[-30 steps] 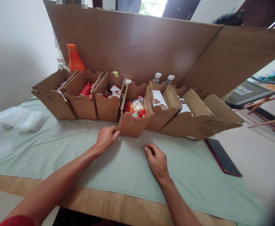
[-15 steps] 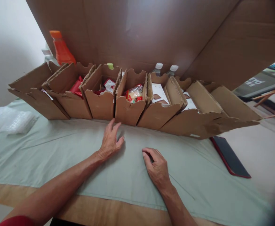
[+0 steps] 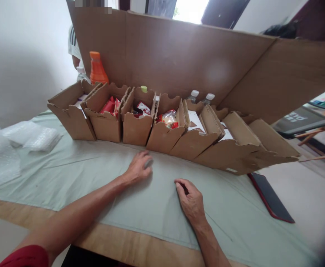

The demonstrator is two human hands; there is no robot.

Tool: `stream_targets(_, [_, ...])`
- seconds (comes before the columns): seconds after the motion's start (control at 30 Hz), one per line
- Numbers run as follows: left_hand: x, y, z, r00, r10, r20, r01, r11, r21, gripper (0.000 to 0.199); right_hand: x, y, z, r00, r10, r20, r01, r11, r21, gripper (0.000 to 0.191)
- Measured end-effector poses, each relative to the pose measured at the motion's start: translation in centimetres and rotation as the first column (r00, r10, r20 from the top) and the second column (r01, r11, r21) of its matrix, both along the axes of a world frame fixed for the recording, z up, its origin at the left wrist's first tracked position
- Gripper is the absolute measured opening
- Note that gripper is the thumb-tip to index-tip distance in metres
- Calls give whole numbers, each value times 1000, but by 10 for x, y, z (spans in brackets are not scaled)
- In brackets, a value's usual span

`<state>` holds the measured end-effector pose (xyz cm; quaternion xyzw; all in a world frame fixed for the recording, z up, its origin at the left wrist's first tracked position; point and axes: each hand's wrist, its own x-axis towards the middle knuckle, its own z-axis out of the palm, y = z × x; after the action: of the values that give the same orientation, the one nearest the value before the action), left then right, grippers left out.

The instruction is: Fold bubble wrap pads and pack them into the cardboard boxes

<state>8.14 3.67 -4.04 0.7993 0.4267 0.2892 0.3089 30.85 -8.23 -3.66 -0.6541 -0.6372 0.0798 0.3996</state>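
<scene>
My left hand hovers low over or rests on the green cloth, just in front of the cardboard bins. Its fingers are bent and slightly blurred, with the thumb apart from them, and I see nothing held. My right hand lies on the cloth further right, thumb and fingers curled together with nothing visible in them. Nearest the left hand stand a bin with a red and white packet and a bin with a clear and red snack packet.
More bins run left and right, holding red packets and a white card. Behind them are an orange bottle, white-capped bottles and a cardboard panel. Bubble wrap lies left; a dark phone-like slab lies right.
The view has tilted up, showing the panel's top edge and a person's sleeve behind it. My left hand's fingers have curled in somewhat; my right hand keeps its pose.
</scene>
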Motion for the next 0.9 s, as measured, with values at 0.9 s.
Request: stream_targets(0.9, [-114,-148,-10,861,313,401,-353,935,26,29,-144,95,143,941,203,270,-199,979,-46,16])
